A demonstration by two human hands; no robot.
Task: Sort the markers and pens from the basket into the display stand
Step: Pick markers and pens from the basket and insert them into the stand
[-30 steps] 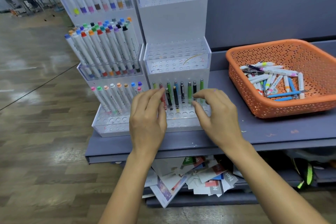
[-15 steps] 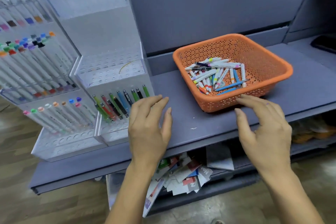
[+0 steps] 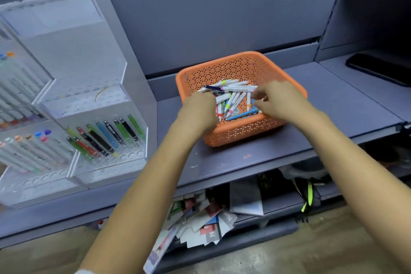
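Dipping into the orange basket (image 3: 242, 133), left hand (image 3: 199, 108) and right hand (image 3: 279, 101) are both curling down over the pens (image 3: 233, 100) lying between and under them; can't tell if either's gripping one. They're looking light, stiff and slick, so I'm guessing a mid-barrel pinch.

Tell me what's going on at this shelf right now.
A person is sorting stationery. Both the left hand and right hand reach into the orange perforated plastic basket on the grey shelf. Their fingers are down among the loose pile of pens and markers, but whether either hand grips one is not clear. To the left, the clear tiered display stand holds a row of coloured pens, with free holes in front.
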